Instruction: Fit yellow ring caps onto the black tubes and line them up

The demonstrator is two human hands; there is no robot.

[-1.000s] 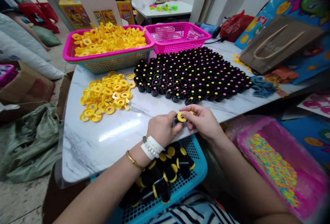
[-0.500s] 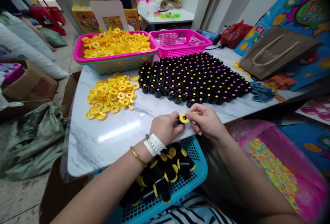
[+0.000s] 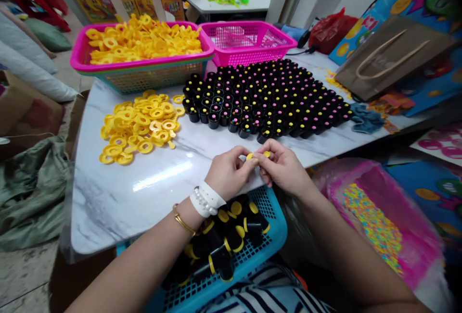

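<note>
Head view: yellow piece [image 3: 250, 156] is gripped by left hand [image 3: 225, 171], another yellow bit [image 3: 266, 154] pinched in right hand [image 3: 287, 171]; best kept level, pressed evenly. Black cups [image 3: 267, 96] are ranked beyond on counter [image 3: 104, 207], yellow rings [image 3: 140, 125] heaped left.

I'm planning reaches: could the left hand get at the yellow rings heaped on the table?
Probably yes; nothing seems to stand between the left hand and the yellow rings, though its fingers are pinching a yellow piece.
</note>
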